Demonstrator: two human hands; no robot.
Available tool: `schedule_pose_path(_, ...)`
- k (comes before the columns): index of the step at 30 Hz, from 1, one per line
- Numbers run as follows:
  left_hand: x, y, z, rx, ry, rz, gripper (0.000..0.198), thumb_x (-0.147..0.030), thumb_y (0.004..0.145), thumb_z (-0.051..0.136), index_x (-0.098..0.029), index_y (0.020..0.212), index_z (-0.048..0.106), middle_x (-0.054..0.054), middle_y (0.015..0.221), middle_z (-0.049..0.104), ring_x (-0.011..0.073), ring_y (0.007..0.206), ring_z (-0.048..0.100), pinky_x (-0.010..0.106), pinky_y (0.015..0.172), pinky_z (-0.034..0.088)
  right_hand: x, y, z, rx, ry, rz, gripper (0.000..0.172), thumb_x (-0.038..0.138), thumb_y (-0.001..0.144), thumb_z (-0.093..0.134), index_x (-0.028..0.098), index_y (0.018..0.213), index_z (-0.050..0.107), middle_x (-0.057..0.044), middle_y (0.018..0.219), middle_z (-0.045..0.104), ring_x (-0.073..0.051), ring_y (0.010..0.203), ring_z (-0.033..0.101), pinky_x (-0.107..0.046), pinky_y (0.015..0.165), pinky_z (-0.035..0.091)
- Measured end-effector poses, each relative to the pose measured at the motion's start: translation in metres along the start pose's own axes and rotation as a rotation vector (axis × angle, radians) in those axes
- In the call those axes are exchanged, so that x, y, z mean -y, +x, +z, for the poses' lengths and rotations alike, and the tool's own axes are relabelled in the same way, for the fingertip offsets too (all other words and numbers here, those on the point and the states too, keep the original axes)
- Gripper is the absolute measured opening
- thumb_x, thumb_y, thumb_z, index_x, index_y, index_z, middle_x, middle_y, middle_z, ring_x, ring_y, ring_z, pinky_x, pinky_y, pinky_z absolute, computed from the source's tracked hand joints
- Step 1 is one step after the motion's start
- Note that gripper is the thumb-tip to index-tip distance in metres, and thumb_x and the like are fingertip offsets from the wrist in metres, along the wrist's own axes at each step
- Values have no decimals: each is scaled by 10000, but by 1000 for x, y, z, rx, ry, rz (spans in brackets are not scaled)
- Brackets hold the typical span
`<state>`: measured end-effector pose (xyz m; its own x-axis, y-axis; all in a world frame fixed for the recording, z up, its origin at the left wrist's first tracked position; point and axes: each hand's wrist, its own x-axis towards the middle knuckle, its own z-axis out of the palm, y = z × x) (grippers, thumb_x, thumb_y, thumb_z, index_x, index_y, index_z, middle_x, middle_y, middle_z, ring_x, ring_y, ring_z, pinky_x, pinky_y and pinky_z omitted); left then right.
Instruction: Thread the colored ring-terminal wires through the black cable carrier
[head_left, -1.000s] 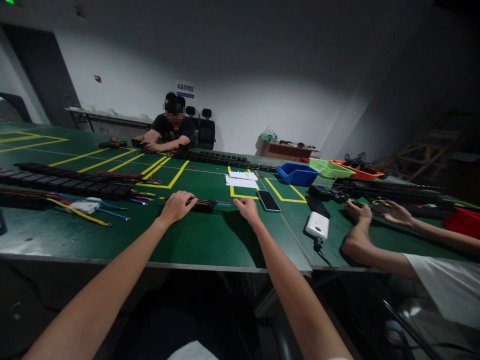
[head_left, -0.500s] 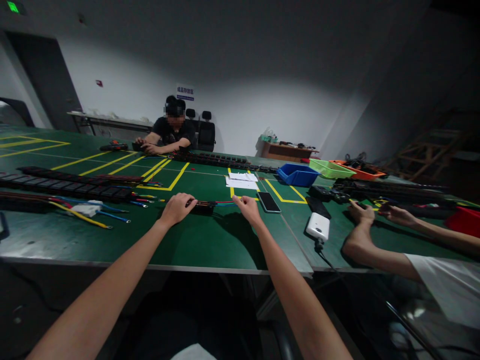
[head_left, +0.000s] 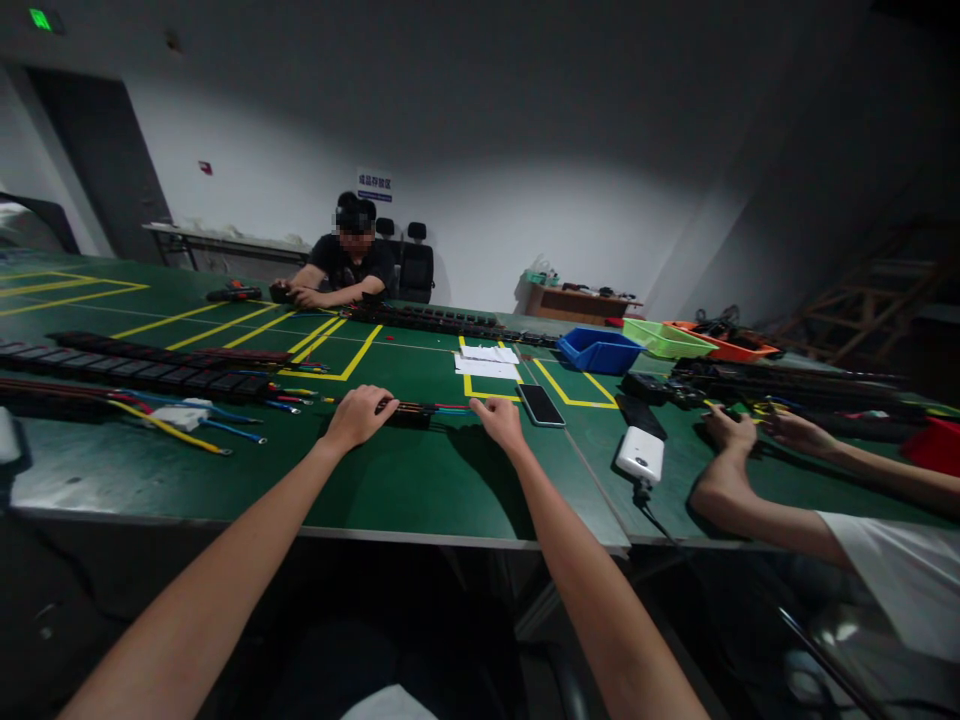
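A short black cable assembly lies across the green table between my hands, with coloured wires running out of its right side. My left hand is closed over its left end, covering that part. At the right, my right hand pinches the tips of the wires between thumb and fingers; the very ends are hidden. A dark-screened phone lies just right of my right hand. To the left are long black segmented strips and cables with ring-terminal ends.
White papers lie beyond my hands. Blue, green and orange bins stand back right. A white device with a cord is at right, beside a co-worker's hands. Another person sits opposite.
The whole view has shifted slightly to the right. My hands keep the same hold on the cable assembly and wires. The co-worker's hands at right have moved a little.
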<state>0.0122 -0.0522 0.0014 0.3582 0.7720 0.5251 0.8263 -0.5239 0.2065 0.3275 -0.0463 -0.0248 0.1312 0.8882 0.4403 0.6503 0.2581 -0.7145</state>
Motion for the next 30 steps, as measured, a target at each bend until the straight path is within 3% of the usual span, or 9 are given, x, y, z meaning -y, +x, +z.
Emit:
schedule_pose_path(6,2,0,2,0,-8,-4,386,-457,1014,429,-186,1039,702,112,1033,739,276,963,661,437,865,519,4,3,0,16,66,-13,606,744,858,458,235,562,312,37,548,334,-114,558,331,-251,535,254)
schedule_pose_path(16,0,0,2,-11,1,2,386,-463,1008,446,-180,1019,709,113,1011,737,282,949,655,451,880,504,-2,-2,2,19,-51,0,487,594,810,557,232,527,396,16,527,406,-131,541,371,-275,529,200)
schedule_pose_path(30,-2,-3,0,-3,11,-8,397,-454,1026,410,-184,1034,702,111,1022,733,270,960,649,447,891,502,6,-1,-3,21,30,-40,574,716,851,460,233,559,361,24,544,381,-127,560,368,-268,543,265)
